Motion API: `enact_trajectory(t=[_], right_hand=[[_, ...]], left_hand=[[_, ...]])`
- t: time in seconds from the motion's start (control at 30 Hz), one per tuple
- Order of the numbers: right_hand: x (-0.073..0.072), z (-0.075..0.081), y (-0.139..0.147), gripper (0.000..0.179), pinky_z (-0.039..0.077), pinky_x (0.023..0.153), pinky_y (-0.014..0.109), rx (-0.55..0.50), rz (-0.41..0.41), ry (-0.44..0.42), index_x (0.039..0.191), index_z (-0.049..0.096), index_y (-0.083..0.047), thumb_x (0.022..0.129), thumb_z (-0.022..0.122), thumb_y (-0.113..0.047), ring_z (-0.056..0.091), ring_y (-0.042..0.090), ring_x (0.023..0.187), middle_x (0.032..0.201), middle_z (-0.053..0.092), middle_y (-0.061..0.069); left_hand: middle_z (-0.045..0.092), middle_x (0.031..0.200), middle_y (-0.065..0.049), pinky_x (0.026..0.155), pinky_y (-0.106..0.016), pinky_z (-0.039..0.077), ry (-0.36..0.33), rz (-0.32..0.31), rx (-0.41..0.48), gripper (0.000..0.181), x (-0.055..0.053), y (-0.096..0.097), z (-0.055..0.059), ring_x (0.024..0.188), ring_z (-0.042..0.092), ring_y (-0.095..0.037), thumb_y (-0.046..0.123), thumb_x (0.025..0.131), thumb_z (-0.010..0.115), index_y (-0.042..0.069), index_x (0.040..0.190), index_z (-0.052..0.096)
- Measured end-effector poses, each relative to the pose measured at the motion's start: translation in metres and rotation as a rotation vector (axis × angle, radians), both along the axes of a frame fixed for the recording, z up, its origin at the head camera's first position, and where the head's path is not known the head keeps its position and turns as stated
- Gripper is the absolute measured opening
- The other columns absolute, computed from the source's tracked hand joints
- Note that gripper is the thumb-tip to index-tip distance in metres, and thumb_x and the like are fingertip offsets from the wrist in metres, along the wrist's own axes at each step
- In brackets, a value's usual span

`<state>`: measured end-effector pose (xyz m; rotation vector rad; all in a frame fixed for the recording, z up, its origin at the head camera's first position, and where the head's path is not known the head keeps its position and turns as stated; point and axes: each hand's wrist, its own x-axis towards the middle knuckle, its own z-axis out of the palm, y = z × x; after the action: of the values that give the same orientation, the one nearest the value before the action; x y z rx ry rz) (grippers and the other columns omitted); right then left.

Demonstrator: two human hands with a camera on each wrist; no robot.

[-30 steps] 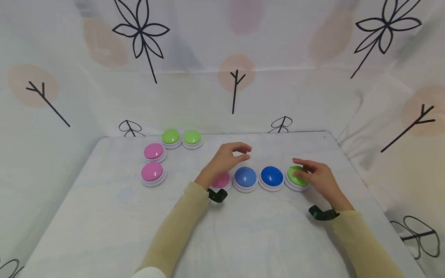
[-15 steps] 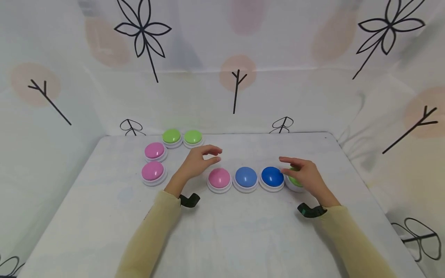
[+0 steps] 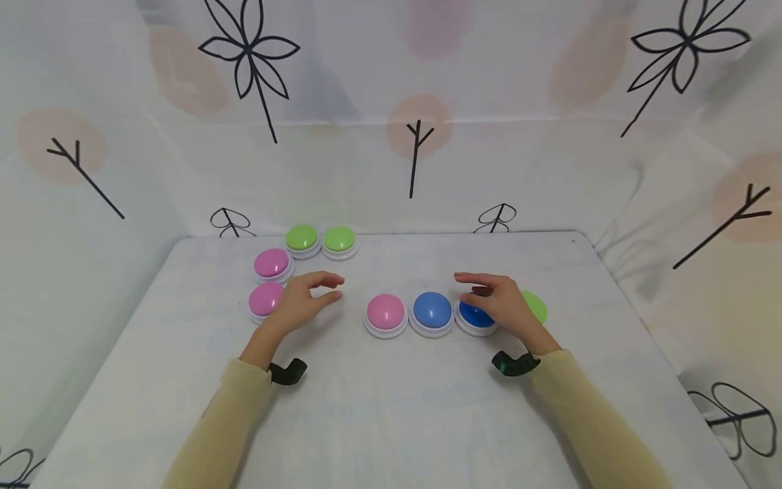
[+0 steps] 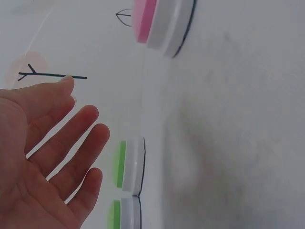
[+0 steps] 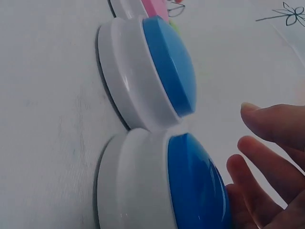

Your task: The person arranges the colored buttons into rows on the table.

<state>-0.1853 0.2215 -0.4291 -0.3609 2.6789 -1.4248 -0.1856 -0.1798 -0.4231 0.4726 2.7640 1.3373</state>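
Note:
A row of round push buttons with white bases stands mid-table: a pink button (image 3: 386, 312), a light blue button (image 3: 432, 310), a dark blue button (image 3: 474, 316) and a green button (image 3: 535, 306). My right hand (image 3: 504, 303) hovers over the dark blue one, fingers loosely bent and holding nothing; it hides part of that button and of the green one. In the right wrist view its fingers (image 5: 264, 164) are beside the blue dome (image 5: 195, 183). Left of the row, my left hand (image 3: 299, 302) is raised with relaxed fingers, partly covering a pink button (image 3: 265, 299).
Another pink button (image 3: 271, 263) lies at the back left. Two green buttons, the left one (image 3: 302, 238) and the right one (image 3: 339, 239), sit along the rear edge of the white table (image 3: 366, 421). A patterned cloth (image 3: 342, 170) rises behind.
My left hand has moved left, off the mid-table pink button towards the left pair. The right hand has moved left from the green button to above the dark blue one. The buttons have stayed put.

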Motion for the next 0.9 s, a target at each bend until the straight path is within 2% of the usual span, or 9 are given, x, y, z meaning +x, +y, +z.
enact_trajectory(t=[0.23,0.3,0.33,0.5,0.57,0.7,0.83,0.9], right_hand=[[-0.005,-0.003,-0.038,0.040,0.047,0.103,0.046,-0.043,0.100,0.009,0.130,0.067,-0.009,0.091,0.074,-0.014,0.055,0.029,0.126,0.131,0.065,0.005],[-0.007,-0.004,-0.051,0.039,0.047,0.103,0.044,-0.062,0.137,0.004,0.130,0.067,-0.009,0.091,0.073,-0.013,0.055,0.027,0.126,0.131,0.065,0.003],[-0.008,-0.005,-0.057,0.039,0.047,0.103,0.043,-0.064,0.150,-0.002,0.130,0.067,-0.009,0.091,0.073,-0.012,0.055,0.026,0.126,0.131,0.065,0.001],[-0.015,-0.005,-0.094,0.038,0.049,0.101,0.040,-0.063,0.210,-0.017,0.129,0.068,-0.011,0.092,0.073,-0.015,0.055,0.022,0.126,0.132,0.064,-0.003],[-0.018,-0.004,-0.108,0.037,0.049,0.101,0.041,-0.067,0.238,-0.013,0.128,0.069,-0.010,0.091,0.073,-0.016,0.055,0.022,0.126,0.132,0.064,-0.003],[-0.022,-0.002,-0.136,0.037,0.049,0.100,0.036,-0.092,0.291,-0.013,0.127,0.069,-0.011,0.091,0.073,-0.016,0.055,0.020,0.125,0.129,0.066,-0.005],[-0.026,-0.001,-0.165,0.036,0.051,0.097,0.031,-0.131,0.354,0.000,0.125,0.071,-0.011,0.090,0.075,-0.013,0.059,0.016,0.121,0.126,0.068,-0.003],[-0.027,-0.002,-0.181,0.036,0.051,0.096,0.028,-0.137,0.386,0.016,0.124,0.071,-0.010,0.089,0.076,-0.011,0.060,0.013,0.119,0.126,0.068,-0.002]], left_hand=[[0.066,0.125,-0.010,0.104,-0.056,0.041,-0.011,0.029,-0.069,0.036,0.012,-0.028,-0.006,0.120,0.057,-0.028,0.026,0.094,0.071,0.010,0.126,0.067],[0.066,0.126,-0.011,0.101,-0.054,0.043,-0.022,0.052,-0.084,0.036,0.015,-0.036,-0.005,0.117,0.057,-0.029,0.026,0.094,0.071,0.011,0.127,0.067],[0.067,0.121,-0.011,0.096,-0.051,0.046,-0.023,0.068,-0.089,0.036,0.017,-0.040,-0.005,0.111,0.058,-0.030,0.026,0.094,0.071,0.011,0.127,0.067],[0.066,0.122,-0.012,0.088,-0.046,0.049,0.009,0.136,-0.120,0.035,0.019,-0.061,-0.007,0.104,0.054,-0.030,0.023,0.093,0.072,0.011,0.125,0.068],[0.063,0.129,-0.013,0.096,-0.051,0.048,0.035,0.149,-0.119,0.034,0.018,-0.070,-0.009,0.114,0.053,-0.033,0.019,0.093,0.072,0.010,0.125,0.068],[0.058,0.136,-0.013,0.103,-0.056,0.043,0.067,0.177,-0.127,0.033,0.017,-0.082,-0.013,0.128,0.048,-0.037,0.015,0.092,0.072,0.008,0.124,0.067],[0.052,0.143,-0.016,0.106,-0.058,0.040,0.051,0.195,-0.136,0.038,0.015,-0.090,-0.017,0.135,0.041,-0.040,0.015,0.092,0.072,0.005,0.127,0.065],[0.051,0.144,-0.017,0.105,-0.059,0.040,0.039,0.207,-0.140,0.042,0.014,-0.093,-0.019,0.133,0.042,-0.041,0.016,0.091,0.074,0.005,0.130,0.063]])
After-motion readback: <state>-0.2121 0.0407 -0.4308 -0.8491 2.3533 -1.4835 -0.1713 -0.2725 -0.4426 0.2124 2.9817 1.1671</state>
